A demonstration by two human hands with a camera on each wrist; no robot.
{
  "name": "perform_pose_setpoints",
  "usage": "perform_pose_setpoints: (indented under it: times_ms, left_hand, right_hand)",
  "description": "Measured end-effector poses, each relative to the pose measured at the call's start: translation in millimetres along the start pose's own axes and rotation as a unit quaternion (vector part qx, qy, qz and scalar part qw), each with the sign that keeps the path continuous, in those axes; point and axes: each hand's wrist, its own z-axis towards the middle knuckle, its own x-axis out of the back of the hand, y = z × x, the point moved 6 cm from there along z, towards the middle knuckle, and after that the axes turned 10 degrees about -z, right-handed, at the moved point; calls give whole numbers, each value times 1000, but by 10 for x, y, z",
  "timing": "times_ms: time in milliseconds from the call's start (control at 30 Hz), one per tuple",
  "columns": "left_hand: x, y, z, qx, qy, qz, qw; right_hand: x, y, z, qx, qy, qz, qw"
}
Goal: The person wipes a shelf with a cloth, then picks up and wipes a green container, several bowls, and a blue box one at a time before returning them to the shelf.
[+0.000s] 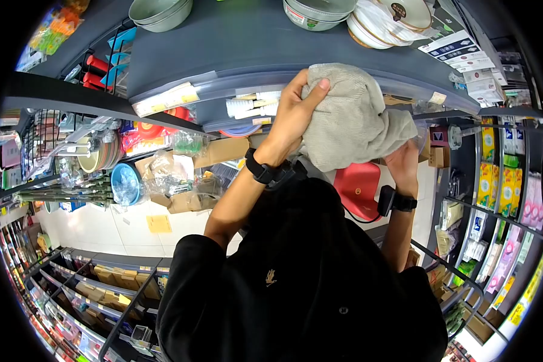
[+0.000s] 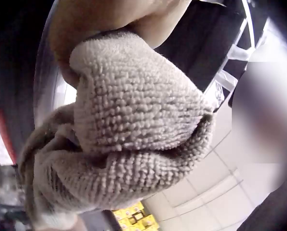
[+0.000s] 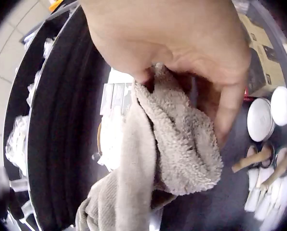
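At twelve o'clock in the head view, pressed against the front lip of the dark shelf (image 1: pixel 235 42): a bunched beige cloth (image 1: pixel 353 117). Gripped from nine o'clock by the left hand (image 1: pixel 292 114), fingers curled into the folds; caught from five o'clock by the right hand (image 1: pixel 404 160), fingers clamped on the hanging part. Seemingly mid-wipe along the shelf lip. Next, probably calls for a steady sideways stroke, both grips tight, well clear of the metal bowls (image 1: pixel 160 12) and stacked plates (image 1: pixel 386 21) farther back.
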Motion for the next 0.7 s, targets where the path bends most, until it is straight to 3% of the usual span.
perform_pose_setpoints:
  times_ms: [100, 133, 167, 200, 233, 267, 300, 367, 400, 467, 500, 533, 567, 600, 633, 700]
  left_hand:
    - [-133, -152, -29, 66, -14, -91, 994]
    - [-190, -207, -38, 103, -20, -149, 983]
    - [-222, -214, -35, 106, -25, -147, 983]
    - [-245, -233, -35, 117, -21, -153, 981]
    - [-265, -253, -50, 129, -15, -159, 979]
    - [-294, -247, -64, 125, -18, -152, 980]
    - [-329, -257, -59, 126, -21, -151, 980]
    - [-451, -312, -88, 164, -58, -163, 971]
    - [-538, -348, -94, 168, -64, -160, 971]
    - [-644, -520, -135, 174, 17, -57, 983]
    - [-660, -641, -96, 176, 15, -54, 983]
    - [-672, -691, -6, 100, -38, -8, 994]
    - [-651, -705, 45, 21, -90, 39, 995]
    - [-602, -606, 60, -3, -112, 180, 977]
    - [-549, -518, 43, -7, -111, 186, 976]
    - [-475, -217, -75, -116, -74, 489, 861]
  right_hand:
    - [178, 89, -19, 44, -10, -35, 998]
    - [240, 58, -126, 114, -6, -135, 984]
    - [360, 78, -156, 119, -2, -131, 984]
    - [593, -48, -217, 200, 131, -317, 918]
    - [517, -241, -404, 266, 257, -483, 793]
    - [441, -358, -624, 322, 316, -453, 769]
    - [213, -530, -833, 319, 355, -482, 735]
    - [-261, -634, -1010, 329, 237, -381, 831]
    - [-280, -568, -1000, 330, 242, -377, 831]
    - [-447, -177, -799, 194, 25, -372, 907]
    - [-544, -160, -746, 195, 28, -368, 909]
    - [-632, -116, -640, 157, 19, -212, 964]
    - [-688, -66, -540, 114, 7, -51, 992]
    - [-633, -19, -444, 118, 41, -9, 992]
    - [-615, -13, -414, 120, 35, -6, 992]
    - [-606, -85, -439, 178, 67, -48, 981]
